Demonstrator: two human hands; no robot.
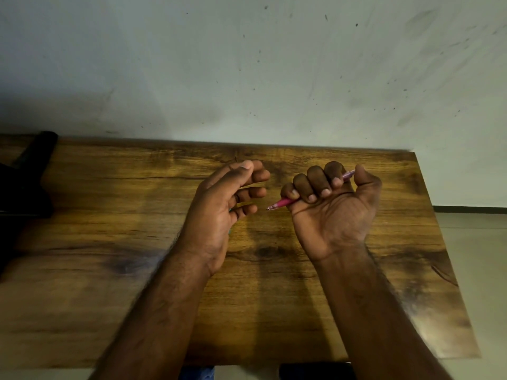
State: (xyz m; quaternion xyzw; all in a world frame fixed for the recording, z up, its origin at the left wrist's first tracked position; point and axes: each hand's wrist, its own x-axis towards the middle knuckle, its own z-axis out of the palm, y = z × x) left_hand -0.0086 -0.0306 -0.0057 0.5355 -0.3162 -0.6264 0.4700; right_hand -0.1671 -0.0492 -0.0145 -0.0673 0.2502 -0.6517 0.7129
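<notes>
My right hand point(333, 209) is raised over the wooden table point(115, 204), palm toward me, with its fingers curled tight round a pink pen point(282, 203). The pen's tip points left, and its other end sticks out past my thumb at the upper right. My left hand point(219, 212) hovers just left of the pen tip with fingers loosely curled and nothing clearly held. A small teal speck shows at the edge of that palm; I cannot tell what it is.
A dark object point(30, 171) lies at the table's left edge. A stained pale wall point(247, 64) rises right behind the table. Pale floor point(477, 242) shows past the table's right edge. A black item point(315, 371) sits below the near edge.
</notes>
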